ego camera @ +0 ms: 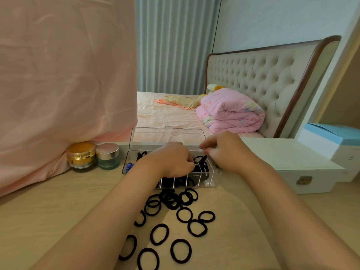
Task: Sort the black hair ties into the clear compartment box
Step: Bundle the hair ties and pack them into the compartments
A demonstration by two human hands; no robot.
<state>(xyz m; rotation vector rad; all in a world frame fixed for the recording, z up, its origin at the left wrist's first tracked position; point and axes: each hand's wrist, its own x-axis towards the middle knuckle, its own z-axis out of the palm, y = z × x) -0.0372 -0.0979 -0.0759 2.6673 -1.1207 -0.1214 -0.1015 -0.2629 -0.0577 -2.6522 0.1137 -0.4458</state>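
Though strewn with hair ties (170,200), tabletop (48,211) (bed (165,115) behind)

Wooden table (48,211): hair ties (170,199), box (212,178), jars (81,156)

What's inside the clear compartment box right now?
In the clear compartment box, black hair ties lie in several compartments, and something blue sits at the left end. The left hand and right hand cover the middle and back-right cells, hiding their contents.

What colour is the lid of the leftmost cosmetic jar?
The jar lid is golden yellow, in the head view.
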